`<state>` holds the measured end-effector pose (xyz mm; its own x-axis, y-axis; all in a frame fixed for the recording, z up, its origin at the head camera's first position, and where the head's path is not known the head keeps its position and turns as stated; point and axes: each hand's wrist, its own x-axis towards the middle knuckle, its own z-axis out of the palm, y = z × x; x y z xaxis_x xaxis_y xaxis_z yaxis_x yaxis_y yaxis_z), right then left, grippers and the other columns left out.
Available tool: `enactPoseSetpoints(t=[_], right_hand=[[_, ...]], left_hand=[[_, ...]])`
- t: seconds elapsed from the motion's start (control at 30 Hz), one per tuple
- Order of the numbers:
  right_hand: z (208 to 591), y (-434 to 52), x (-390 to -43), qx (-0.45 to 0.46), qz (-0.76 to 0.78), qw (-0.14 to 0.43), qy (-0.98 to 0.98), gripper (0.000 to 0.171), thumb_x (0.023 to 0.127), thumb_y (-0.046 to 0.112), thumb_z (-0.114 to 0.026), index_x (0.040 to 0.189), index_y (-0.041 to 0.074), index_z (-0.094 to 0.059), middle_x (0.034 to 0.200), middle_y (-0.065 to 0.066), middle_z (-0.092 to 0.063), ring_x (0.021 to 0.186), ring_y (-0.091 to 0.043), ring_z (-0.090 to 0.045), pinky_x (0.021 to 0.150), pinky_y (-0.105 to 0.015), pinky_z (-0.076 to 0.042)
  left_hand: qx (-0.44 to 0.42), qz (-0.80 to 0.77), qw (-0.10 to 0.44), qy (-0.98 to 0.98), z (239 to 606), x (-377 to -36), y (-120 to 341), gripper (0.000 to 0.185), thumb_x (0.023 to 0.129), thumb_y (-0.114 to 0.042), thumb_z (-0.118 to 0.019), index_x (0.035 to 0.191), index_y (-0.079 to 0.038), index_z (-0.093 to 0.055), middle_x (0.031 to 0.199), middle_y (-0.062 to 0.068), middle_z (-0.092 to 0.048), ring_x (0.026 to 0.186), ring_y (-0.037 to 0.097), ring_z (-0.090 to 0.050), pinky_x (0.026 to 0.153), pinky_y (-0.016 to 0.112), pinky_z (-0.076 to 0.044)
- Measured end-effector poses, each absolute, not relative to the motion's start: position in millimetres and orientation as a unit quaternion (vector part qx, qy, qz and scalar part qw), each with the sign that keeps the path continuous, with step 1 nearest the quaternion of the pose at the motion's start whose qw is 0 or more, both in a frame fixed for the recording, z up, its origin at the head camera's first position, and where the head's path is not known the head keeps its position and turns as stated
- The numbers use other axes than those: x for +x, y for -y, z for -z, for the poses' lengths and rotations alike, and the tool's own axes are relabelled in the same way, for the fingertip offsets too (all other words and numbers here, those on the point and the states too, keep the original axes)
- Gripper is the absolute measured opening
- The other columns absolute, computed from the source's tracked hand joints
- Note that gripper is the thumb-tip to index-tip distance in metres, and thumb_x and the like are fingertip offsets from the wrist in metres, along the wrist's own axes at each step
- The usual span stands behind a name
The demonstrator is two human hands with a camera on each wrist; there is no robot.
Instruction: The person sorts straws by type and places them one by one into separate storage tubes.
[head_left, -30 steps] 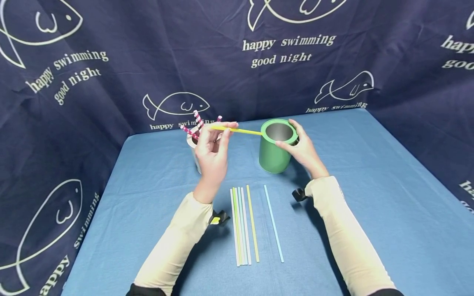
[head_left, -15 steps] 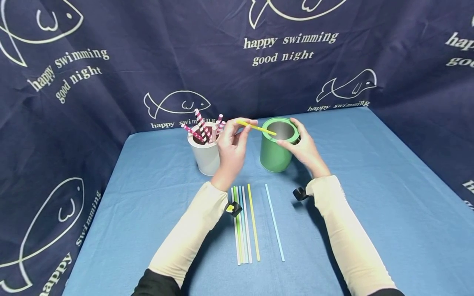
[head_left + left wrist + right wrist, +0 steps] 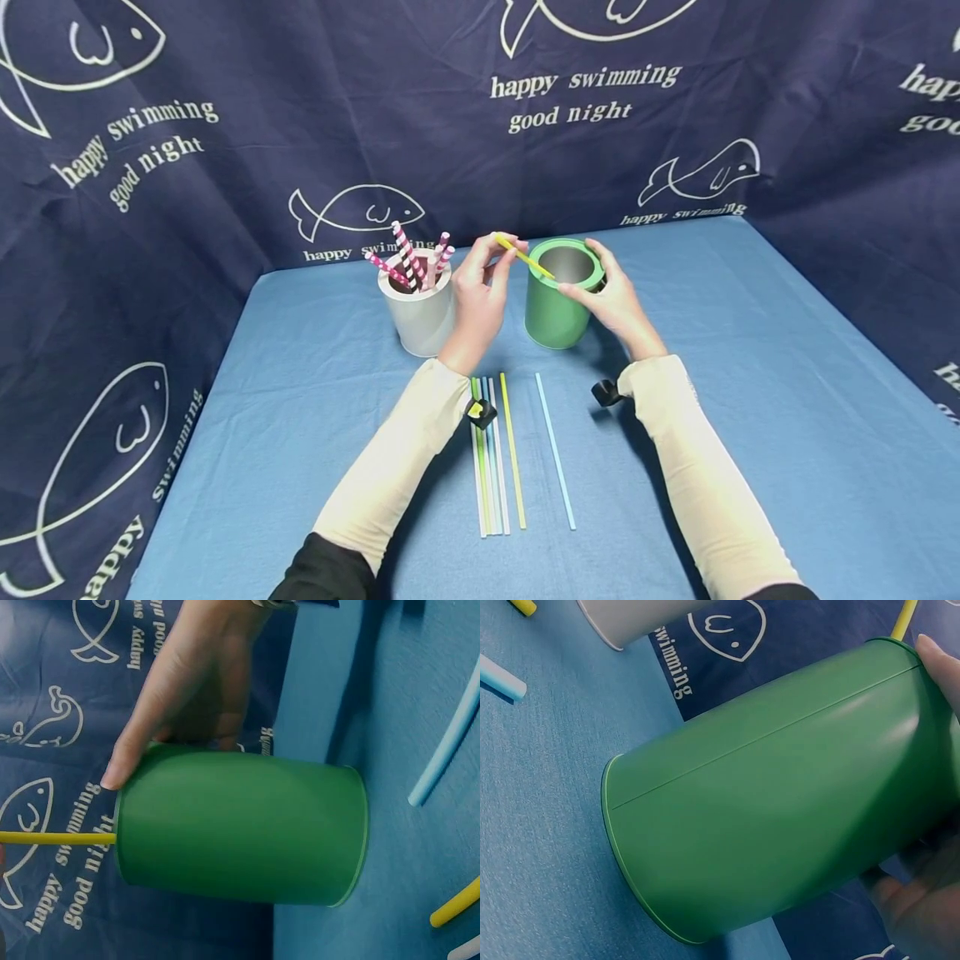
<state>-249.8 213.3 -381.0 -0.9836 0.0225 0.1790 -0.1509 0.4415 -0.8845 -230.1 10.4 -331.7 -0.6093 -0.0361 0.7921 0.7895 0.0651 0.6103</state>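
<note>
Your left hand [image 3: 480,296] pinches the yellow straw [image 3: 525,257], slanting down-right with its tip over the green cup [image 3: 558,308] mouth, which your right hand [image 3: 611,304] grips at the rim.

The white cup [image 3: 417,312] with striped straws [image 3: 408,258] stands just left of the green cup [image 3: 558,300]. Loose straws [image 3: 495,458] lie near. The blue table [image 3: 787,400] offers open room right.

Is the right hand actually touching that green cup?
Touching. In the head view the right hand wraps the green cup, thumb on its rim; the left wrist view shows fingers pressed against the rim.
</note>
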Motion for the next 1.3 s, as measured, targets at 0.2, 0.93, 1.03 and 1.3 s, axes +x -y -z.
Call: enactPoseSetpoints(t=[0.2, 0.93, 1.03, 1.3], right_hand=[[381.8, -215.4, -250.0, 0.038, -0.53, 0.089, 0.843, 0.087, 0.082, 0.031, -0.076, 0.153, 0.019, -0.026, 0.148, -0.012, -0.043, 0.129, -0.028, -0.045, 0.109, -0.045, -0.034], [383.2, -212.2, -250.8, 0.036, -0.539, 0.08, 0.837, 0.087, 0.083, 0.032, -0.075, 0.154, 0.02, -0.025, 0.15, -0.011, -0.041, 0.13, -0.028, -0.044, 0.11, -0.044, -0.033], [383.2, -212.6, -251.2, 0.037, -0.539, 0.081, 0.837, 0.088, 0.083, 0.032, -0.075, 0.154, 0.02, -0.024, 0.151, -0.011, -0.04, 0.13, -0.028, -0.044, 0.11, -0.043, -0.033], [383.2, -212.1, -252.7, 0.041, -0.538, 0.089, 0.837, 0.086, 0.083, 0.028, -0.075, 0.153, 0.018, -0.026, 0.151, -0.011, -0.041, 0.129, -0.027, -0.044, 0.108, -0.042, -0.034]], left_hand=[[-0.277, 0.598, 0.323, 0.68, 341.6, -243.5, -19.9, 0.014, 0.094, -0.005, -0.059, 0.101, 0.008, -0.062, 0.096, 0.02, -0.071, 0.092, 0.028, -0.069, 0.081, 0.027, -0.059], [-0.247, 0.535, 0.297, 0.751, 371.2, -266.6, -37.2, 0.012, 0.092, -0.002, -0.062, 0.101, 0.005, -0.066, 0.099, 0.017, -0.072, 0.097, 0.024, -0.07, 0.089, 0.013, -0.052], [-0.233, 0.54, 0.29, 0.755, 372.4, -267.3, -37.7, 0.013, 0.092, -0.003, -0.062, 0.101, 0.005, -0.066, 0.1, 0.016, -0.072, 0.098, 0.024, -0.07, 0.089, 0.013, -0.052], [-0.213, 0.55, 0.279, 0.758, 372.9, -269.4, -37.8, 0.014, 0.092, -0.005, -0.063, 0.102, 0.004, -0.067, 0.101, 0.017, -0.071, 0.098, 0.025, -0.069, 0.089, 0.024, -0.055]])
